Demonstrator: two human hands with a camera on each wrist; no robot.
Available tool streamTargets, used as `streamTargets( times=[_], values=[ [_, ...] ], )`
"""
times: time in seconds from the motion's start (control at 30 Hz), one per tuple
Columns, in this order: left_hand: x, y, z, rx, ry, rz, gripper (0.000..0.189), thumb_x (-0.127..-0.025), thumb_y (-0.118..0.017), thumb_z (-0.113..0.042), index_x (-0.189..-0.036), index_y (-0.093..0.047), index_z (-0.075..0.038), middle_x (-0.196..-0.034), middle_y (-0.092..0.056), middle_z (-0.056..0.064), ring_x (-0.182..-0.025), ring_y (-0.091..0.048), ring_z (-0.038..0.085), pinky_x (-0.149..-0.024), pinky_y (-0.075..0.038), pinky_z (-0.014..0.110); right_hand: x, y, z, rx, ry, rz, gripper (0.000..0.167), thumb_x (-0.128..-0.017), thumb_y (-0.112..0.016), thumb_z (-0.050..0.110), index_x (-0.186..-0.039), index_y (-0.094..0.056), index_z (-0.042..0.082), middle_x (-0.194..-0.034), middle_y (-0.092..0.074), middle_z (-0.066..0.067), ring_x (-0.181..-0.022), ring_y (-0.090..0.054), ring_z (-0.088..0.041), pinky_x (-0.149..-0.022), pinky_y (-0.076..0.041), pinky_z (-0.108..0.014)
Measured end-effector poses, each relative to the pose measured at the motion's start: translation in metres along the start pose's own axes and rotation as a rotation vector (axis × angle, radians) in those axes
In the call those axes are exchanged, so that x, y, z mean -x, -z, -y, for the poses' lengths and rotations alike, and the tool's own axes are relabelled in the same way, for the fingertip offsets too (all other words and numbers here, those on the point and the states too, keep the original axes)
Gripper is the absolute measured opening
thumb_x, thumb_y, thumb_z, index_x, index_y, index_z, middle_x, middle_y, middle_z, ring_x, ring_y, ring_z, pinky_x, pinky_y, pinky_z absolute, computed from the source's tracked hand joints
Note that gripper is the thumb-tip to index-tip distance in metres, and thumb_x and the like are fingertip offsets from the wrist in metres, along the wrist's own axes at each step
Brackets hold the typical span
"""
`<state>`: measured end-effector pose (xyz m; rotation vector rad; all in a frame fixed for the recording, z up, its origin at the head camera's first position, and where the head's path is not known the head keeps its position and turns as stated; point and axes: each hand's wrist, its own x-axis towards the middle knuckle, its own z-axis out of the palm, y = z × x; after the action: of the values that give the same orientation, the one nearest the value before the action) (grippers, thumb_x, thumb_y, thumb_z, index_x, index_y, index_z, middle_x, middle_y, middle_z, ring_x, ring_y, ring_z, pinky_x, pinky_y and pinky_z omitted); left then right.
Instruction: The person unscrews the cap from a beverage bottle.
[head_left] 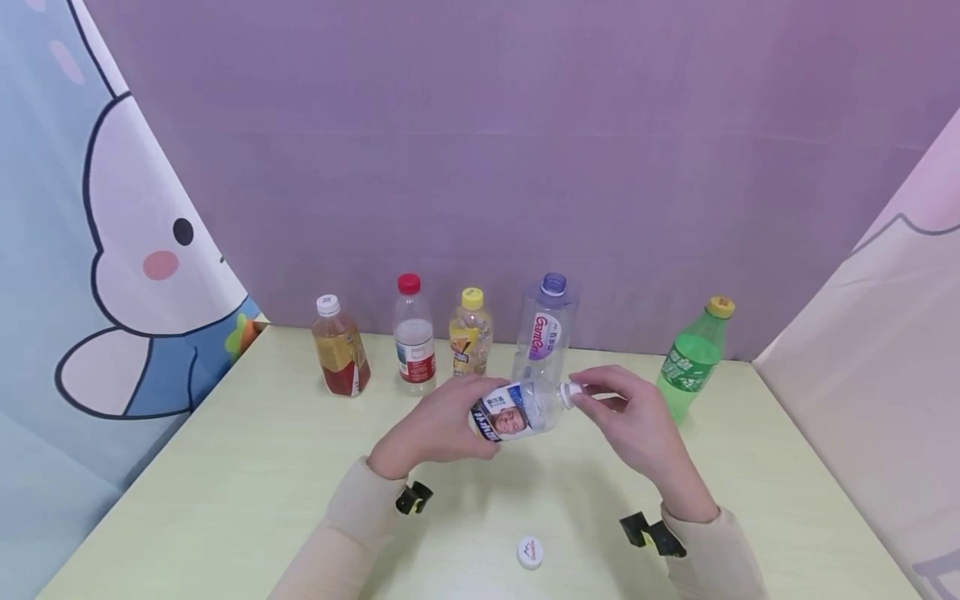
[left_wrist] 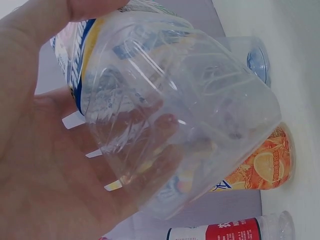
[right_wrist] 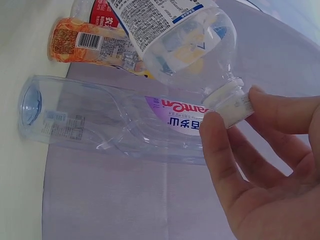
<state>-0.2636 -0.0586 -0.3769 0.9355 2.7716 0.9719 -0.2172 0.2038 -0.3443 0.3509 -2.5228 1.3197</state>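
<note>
A clear plastic bottle [head_left: 536, 406] with a blue and white label is held tilted above the table, its neck toward the right. My left hand [head_left: 447, 422] grips its body from the base end; in the left wrist view the clear base [left_wrist: 200, 100] faces the camera. With thumb and fingertips, my right hand [head_left: 637, 425] pinches the white cap [right_wrist: 234, 105] at the bottle's mouth. Behind it stands a tall uncapped bluish bottle [head_left: 553, 325]. On the table below the hands lies a loose white cap [head_left: 530, 552].
Along the back stand a white-capped bottle [head_left: 341, 350], a red-capped bottle [head_left: 414, 337] and a yellow-capped bottle [head_left: 471, 333]. A green bottle [head_left: 693, 358] stands at the right. A purple curtain [head_left: 480, 167] hangs behind the table [head_left: 247, 467].
</note>
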Motion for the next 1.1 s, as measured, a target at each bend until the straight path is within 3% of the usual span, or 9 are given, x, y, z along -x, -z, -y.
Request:
streamTargets(
  times=[0.3,0.47,0.7,0.87,1.1],
  values=[
    [0.0,-0.001,0.002,0.021,-0.009,-0.002,0.072,-0.076,-0.086,-0.023,-0.142,-0.057,-0.021,-0.122,-0.06,-0.003,-0.109,-0.053,0.017,-0.085,-0.051,0.036,0.0,-0.001,-0.004,-0.025,0.071,0.0,0.025,-0.091,-0.072,-0.001,-0.115,-0.072,0.006,-0.117,-0.069,-0.006,-0.105,-0.067,-0.023,-0.086,-0.058,-0.031],
    [-0.001,0.0,0.002,0.025,-0.024,-0.012,0.072,-0.076,-0.086,-0.023,-0.142,-0.057,-0.02,-0.122,-0.061,-0.004,-0.106,-0.054,0.016,-0.084,-0.051,0.035,0.001,0.002,-0.006,-0.05,0.103,-0.006,0.025,-0.092,-0.072,0.0,-0.116,-0.072,0.005,-0.118,-0.068,-0.007,-0.106,-0.066,-0.023,-0.088,-0.055,-0.023],
    [-0.001,0.002,0.003,0.067,0.029,-0.014,0.073,-0.076,-0.085,-0.025,-0.143,-0.055,-0.02,-0.123,-0.06,-0.003,-0.106,-0.056,0.016,-0.083,-0.053,0.034,0.002,0.007,-0.006,-0.099,0.172,-0.031,0.025,-0.091,-0.07,-0.005,-0.115,-0.072,0.002,-0.118,-0.067,-0.01,-0.105,-0.064,-0.016,-0.088,-0.054,-0.019],
    [-0.002,0.002,0.006,0.112,0.07,-0.027,0.069,-0.078,-0.085,-0.024,-0.14,-0.055,-0.022,-0.121,-0.061,-0.006,-0.105,-0.057,0.015,-0.085,-0.054,0.034,0.001,0.009,-0.007,-0.065,0.179,-0.036,0.022,-0.091,-0.07,-0.004,-0.112,-0.073,0.001,-0.117,-0.067,-0.008,-0.105,-0.061,-0.008,-0.087,-0.054,-0.019],
    [-0.002,0.003,0.007,0.145,0.055,-0.045,0.065,-0.079,-0.085,-0.024,-0.137,-0.055,-0.021,-0.118,-0.062,-0.007,-0.103,-0.059,0.015,-0.086,-0.054,0.036,0.003,0.009,-0.008,0.03,0.17,-0.014,0.027,-0.088,-0.072,-0.005,-0.114,-0.07,0.004,-0.11,-0.07,-0.004,-0.098,-0.066,-0.018,-0.083,-0.058,-0.028]
  ],
)
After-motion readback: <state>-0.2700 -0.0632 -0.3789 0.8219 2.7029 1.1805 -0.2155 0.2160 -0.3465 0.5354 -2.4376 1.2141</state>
